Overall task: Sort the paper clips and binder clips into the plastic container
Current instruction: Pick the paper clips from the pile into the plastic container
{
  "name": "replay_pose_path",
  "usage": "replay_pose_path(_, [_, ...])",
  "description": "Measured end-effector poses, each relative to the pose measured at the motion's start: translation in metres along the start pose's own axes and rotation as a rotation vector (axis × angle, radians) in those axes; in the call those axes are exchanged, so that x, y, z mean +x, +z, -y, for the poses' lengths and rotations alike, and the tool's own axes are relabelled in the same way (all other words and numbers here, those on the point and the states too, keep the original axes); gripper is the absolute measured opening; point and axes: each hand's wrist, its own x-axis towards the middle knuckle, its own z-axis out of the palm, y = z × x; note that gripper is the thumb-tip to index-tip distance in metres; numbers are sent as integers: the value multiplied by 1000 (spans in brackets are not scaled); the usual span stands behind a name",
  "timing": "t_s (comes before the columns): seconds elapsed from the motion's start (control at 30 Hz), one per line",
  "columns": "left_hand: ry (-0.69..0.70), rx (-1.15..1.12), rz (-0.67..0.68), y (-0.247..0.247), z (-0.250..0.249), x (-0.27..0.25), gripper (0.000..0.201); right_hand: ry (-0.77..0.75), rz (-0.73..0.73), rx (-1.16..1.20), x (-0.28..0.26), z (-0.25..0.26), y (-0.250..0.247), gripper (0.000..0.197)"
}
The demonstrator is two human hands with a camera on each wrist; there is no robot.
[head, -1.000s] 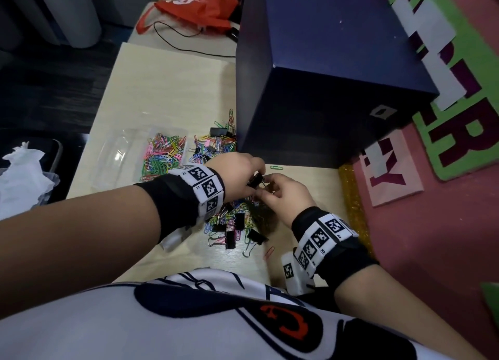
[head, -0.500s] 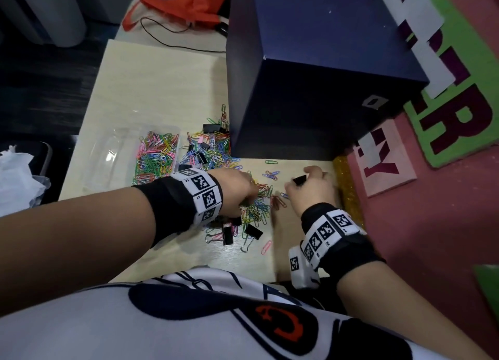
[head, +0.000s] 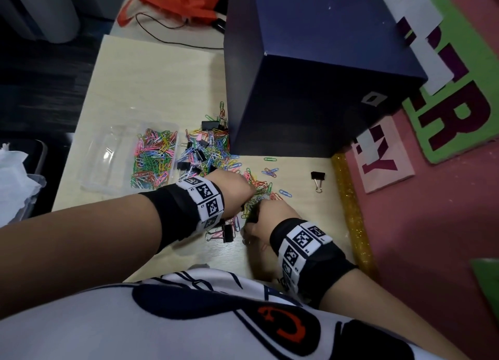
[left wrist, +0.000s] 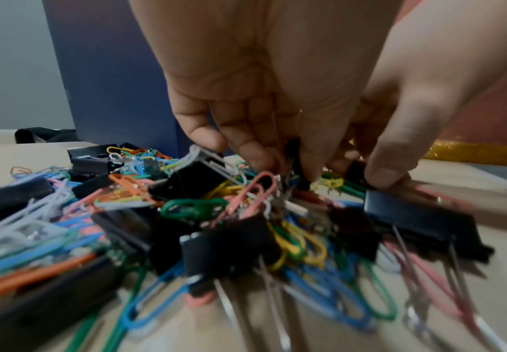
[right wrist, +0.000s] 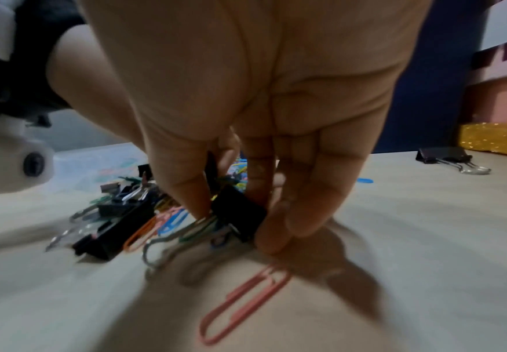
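The right hand [right wrist: 246, 133] pinches a black binder clip [right wrist: 240, 220] between thumb and fingertips at the near edge of the mixed pile [head: 256, 195], low against the wooden table [head: 151, 84]. The left hand [head: 232, 191] reaches into the same pile right beside it, fingertips down among the clips and closing on something dark; what exactly it grasps cannot be told. Around the hands lie tangled coloured paper clips and more black binder clips, with a lone pink paper clip [right wrist: 244, 304] on the table nearer the person. To the right, well apart from the pile, one binder clip [head: 317, 180] sits alone. Farther left stands the clear plastic container [head: 108, 154]: its right compartment already holds a good heap of coloured paper clips [head: 154, 160], while the left compartment looks bare. Judging by this, the paper clips are partly sorted, the binder clips hardly begun, and much remains on the table.
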Motion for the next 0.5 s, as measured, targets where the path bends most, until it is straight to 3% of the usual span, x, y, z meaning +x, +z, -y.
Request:
replay_pose_path(0.17, [-76,-245,-77,-13,12,0,17,135,-55,147,8,-14,-17,41])
replay_pose_path(0.3, [-201,-485,-325,-32,18,6,27,309,-361,501,14,-30,-38,39])
replay_pose_path(0.37, [-215,-549,-400,-37,21,10,33,331,-478,508,16,-36,-42,46])
replay_pose_path(0.43, [-203,-472,-339,-36,24,11,37,327,-432,413,17,-38,-42,48])
replay_pose_path(0.5, [-195,-321,-198,-29,26,12,37,302,-208,276,15,-35,-42,43])
